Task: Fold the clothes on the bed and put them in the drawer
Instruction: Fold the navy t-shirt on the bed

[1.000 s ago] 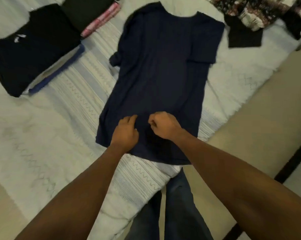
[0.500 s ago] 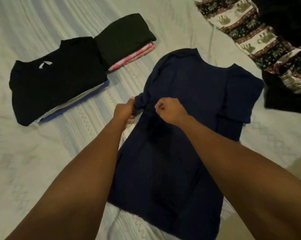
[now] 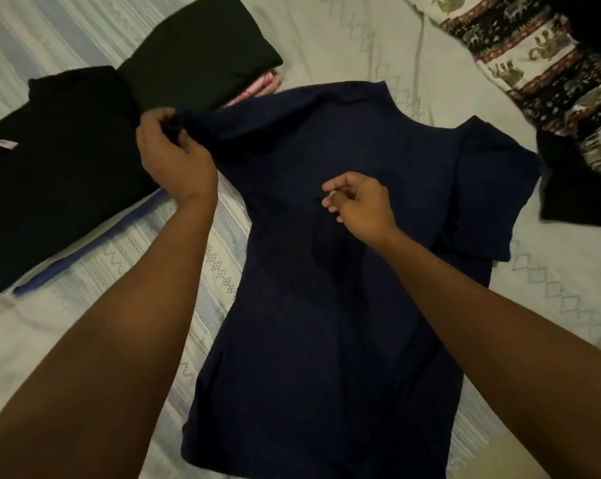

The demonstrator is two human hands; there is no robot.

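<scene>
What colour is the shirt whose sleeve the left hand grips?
The shirt is plain dark navy; head view shows it.

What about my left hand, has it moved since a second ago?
Yes. The left hand went from near the hem of the navy shirt to its sleeve, which it grips beside the black shirt.

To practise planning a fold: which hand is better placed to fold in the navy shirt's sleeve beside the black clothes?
Left. The left hand grips that sleeve of the navy shirt, while the right hand hovers above the shirt's middle, loosely curled, holding nothing.
</scene>
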